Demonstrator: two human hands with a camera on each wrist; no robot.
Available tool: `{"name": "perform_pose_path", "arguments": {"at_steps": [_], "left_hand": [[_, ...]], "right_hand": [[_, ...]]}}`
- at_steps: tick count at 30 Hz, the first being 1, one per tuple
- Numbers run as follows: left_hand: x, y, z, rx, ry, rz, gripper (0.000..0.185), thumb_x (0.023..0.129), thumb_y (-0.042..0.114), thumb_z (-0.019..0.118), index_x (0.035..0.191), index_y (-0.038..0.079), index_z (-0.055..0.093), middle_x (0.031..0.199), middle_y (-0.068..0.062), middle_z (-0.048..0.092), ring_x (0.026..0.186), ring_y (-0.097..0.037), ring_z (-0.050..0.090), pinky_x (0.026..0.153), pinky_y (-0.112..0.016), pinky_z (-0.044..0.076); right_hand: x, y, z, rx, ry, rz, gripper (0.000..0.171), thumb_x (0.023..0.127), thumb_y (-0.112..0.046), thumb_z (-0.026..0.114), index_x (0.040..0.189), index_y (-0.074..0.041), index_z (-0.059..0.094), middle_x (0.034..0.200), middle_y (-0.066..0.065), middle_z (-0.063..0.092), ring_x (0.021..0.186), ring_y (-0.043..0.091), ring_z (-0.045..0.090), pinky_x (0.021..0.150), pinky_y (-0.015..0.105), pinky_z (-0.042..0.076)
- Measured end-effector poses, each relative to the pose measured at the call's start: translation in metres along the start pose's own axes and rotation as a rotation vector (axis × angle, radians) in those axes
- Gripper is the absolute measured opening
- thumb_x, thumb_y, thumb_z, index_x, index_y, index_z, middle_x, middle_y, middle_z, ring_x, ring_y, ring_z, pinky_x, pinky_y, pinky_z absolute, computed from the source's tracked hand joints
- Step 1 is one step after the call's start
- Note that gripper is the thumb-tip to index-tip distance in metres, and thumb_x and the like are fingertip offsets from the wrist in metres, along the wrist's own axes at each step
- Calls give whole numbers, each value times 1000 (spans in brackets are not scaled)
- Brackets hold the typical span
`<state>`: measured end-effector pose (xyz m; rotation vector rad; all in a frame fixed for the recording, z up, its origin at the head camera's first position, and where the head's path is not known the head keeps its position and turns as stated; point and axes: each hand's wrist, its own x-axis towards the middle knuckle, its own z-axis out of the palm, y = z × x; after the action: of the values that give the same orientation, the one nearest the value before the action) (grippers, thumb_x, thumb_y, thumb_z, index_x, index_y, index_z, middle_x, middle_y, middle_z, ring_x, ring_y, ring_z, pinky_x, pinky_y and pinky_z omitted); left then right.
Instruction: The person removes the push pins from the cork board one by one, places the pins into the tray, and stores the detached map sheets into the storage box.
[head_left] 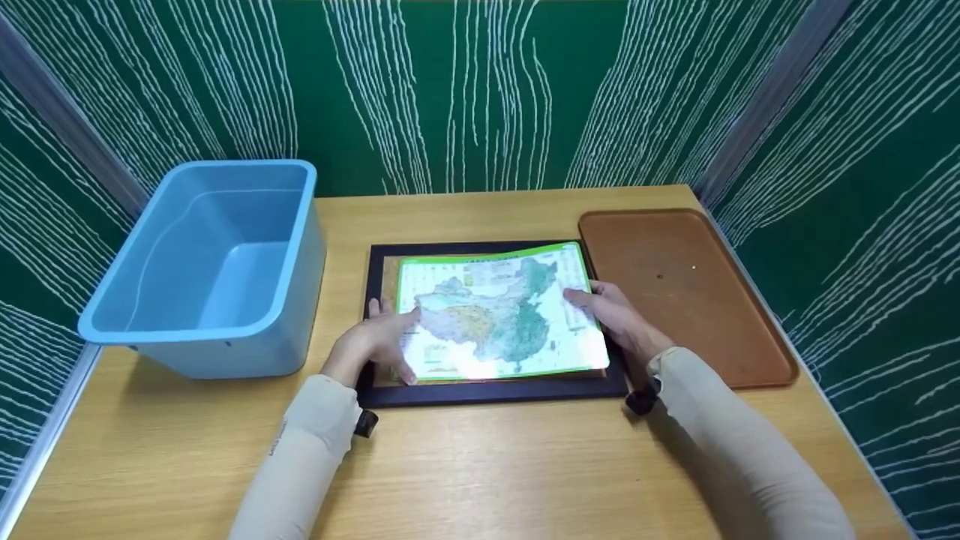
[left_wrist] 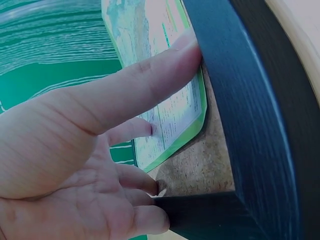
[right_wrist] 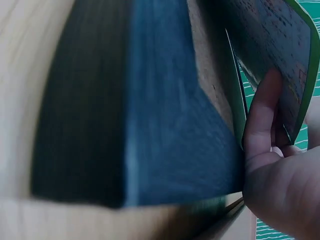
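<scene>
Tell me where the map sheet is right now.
In the head view the map sheet lies mid-table inside the black frame, between the blue bin and brown tray; the left hand presses it and the right hand lifts its right edge.

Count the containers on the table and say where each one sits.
2. A blue bin stands at the left, beside the black frame. A brown tray lies flat at the right. None other shows.

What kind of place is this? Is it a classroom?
Probably not a classroom: it looks like a small work booth. A wooden table is closed in on three sides by green patterned walls. On it stand a blue tub, a brown tray and a black frame with a map sheet.
</scene>
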<state>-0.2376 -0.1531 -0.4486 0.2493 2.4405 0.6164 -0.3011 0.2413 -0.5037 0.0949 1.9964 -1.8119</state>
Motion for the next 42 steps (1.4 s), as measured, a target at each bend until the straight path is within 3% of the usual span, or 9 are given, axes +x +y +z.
{"name": "perform_pose_path", "arguments": {"at_steps": [9, 17, 22, 25, 31, 35, 37, 39, 42], "left_hand": [[0, 1, 0, 3, 9, 6, 124, 70, 22, 95, 164, 18, 14, 161, -30, -20, 146, -45, -28, 117, -64, 13], [-3, 0, -8, -32, 34, 46, 118, 73, 14, 93, 164, 14, 18, 166, -26, 3, 151, -46, -10, 118, -64, 8], [0, 1, -14, -51, 161, 52, 89, 85, 18, 84, 158, 5, 34, 160, -17, 36, 149, -42, 24, 117, -56, 26], [4, 1, -15, -80, 261, 12, 76, 91, 24, 77, 154, 1, 41, 154, -20, 45, 143, -41, 36, 114, -53, 32], [9, -3, -13, -177, 345, -50, 78, 93, 31, 74, 155, 0, 37, 154, -24, 43, 141, -41, 40, 113, -52, 35], [11, -7, -12, -269, 362, -60, 79, 103, 34, 56, 161, 1, 16, 161, -25, 28, 146, -40, 30, 116, -52, 29], [11, -8, -12, -326, 349, -82, 75, 107, 33, 45, 163, 3, 5, 157, -28, 34, 124, -36, 54, 109, -52, 39], [11, -9, -12, -360, 326, -102, 71, 109, 31, 35, 162, 3, -3, 151, -29, 40, 89, -26, 64, 97, -48, 48], [12, -9, -11, -392, 304, -118, 67, 109, 25, 31, 162, 4, -5, 136, -29, 51, 47, -11, 34, 65, -38, 52]], "right_hand": [[-2, 0, -2, -41, -37, -36, 48, 100, -12, 57, 146, -3, 46, 119, 20, 67, 98, 28, 69, 78, 36, 58], [-3, -1, 0, -68, -46, -46, 60, 95, -8, 58, 151, -2, 38, 120, 18, 65, 92, 24, 64, 72, 32, 53], [-3, -1, -1, -31, -83, -42, 53, 99, -9, 62, 148, -4, 42, 118, 19, 68, 96, 27, 71, 74, 37, 59], [-2, 0, -2, -30, -105, -52, 53, 100, -12, 66, 147, -7, 43, 118, 18, 68, 98, 28, 71, 76, 41, 60], [-1, 1, -3, -30, -120, -68, 50, 99, -16, 69, 142, -10, 44, 93, 6, 62, 82, 19, 63, 68, 34, 57], [-1, 1, -4, -27, -126, -68, 42, 99, -18, 68, 133, -9, 44, 79, 1, 51, 72, 16, 54, 61, 29, 50], [-1, 1, -4, -23, -129, -67, 42, 99, -18, 68, 131, -9, 43, 78, 0, 50, 72, 15, 53, 61, 29, 49], [-1, 1, -3, -18, -125, -65, 43, 99, -18, 68, 133, -10, 44, 81, 1, 53, 73, 16, 55, 61, 29, 50], [-1, 0, -3, -20, -125, -64, 46, 99, -18, 68, 137, -10, 43, 87, 3, 57, 78, 17, 59, 65, 30, 53]]}}
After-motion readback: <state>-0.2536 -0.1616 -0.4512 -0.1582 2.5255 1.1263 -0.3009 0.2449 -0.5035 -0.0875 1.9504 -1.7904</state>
